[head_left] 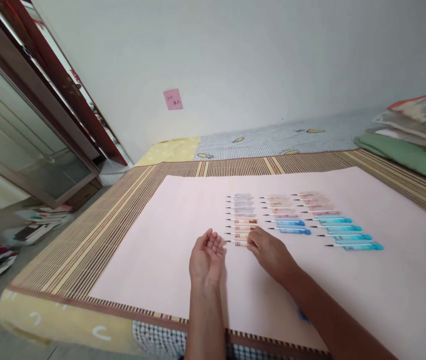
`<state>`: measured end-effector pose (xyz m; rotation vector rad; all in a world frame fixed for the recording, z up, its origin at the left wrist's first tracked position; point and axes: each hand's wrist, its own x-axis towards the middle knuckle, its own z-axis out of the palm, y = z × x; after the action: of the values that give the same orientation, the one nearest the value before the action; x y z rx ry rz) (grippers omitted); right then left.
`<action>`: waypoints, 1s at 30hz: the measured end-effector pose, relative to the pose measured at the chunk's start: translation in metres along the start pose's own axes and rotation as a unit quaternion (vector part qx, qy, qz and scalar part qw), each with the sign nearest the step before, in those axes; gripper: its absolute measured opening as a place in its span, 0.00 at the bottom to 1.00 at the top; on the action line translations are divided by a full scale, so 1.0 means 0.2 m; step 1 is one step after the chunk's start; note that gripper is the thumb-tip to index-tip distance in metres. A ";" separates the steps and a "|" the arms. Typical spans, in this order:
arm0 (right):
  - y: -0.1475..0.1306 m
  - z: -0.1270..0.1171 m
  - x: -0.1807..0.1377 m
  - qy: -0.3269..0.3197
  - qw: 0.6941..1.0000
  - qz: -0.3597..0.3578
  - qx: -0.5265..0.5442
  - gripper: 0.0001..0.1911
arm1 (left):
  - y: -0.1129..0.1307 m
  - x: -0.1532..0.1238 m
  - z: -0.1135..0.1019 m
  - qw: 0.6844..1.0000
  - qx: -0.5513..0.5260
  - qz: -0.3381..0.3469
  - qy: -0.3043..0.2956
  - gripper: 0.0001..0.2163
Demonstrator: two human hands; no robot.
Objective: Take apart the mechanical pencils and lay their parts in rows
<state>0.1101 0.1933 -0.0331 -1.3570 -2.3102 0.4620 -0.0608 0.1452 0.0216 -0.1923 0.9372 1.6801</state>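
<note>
My right hand is closed in a pinch on the rear end of the nearest orange-and-white pencil, which lies at the front of the left column with its dark tip to the left. My left hand rests palm up just left of that tip, fingers loosely curled and apart, with nothing visible in it. Behind the held pencil lie more orange pencils and several pale grey-pink pencils. To the right are a column with pink and blue pencils and one with pink and turquoise pencils.
The pencils lie on a large pale pink sheet over a striped mat. A blue object is partly hidden by my right forearm. Folded cloths are stacked at the right. A pink note is on the wall.
</note>
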 end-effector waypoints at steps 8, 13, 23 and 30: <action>0.01 0.00 0.00 0.003 1.000 0.002 0.003 0.10 | 0.00 0.00 0.00 1.000 0.004 -0.002 0.001 0.04; -0.01 -0.03 0.01 0.000 1.000 0.005 0.013 0.09 | 0.00 0.00 0.00 1.000 0.002 -0.004 0.004 0.04; 0.07 -0.19 0.01 0.121 0.984 -0.014 0.130 0.09 | 0.01 0.01 -0.01 1.000 -0.001 -0.001 0.004 0.04; 0.09 -0.48 -0.12 0.250 0.953 0.062 0.158 0.10 | 0.01 0.06 -0.04 0.998 -0.049 -0.004 -0.045 0.14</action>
<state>0.1831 0.1866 0.0368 -1.2840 -1.6702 0.4410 -0.0693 0.1481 0.0109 -0.1850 0.7875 1.7137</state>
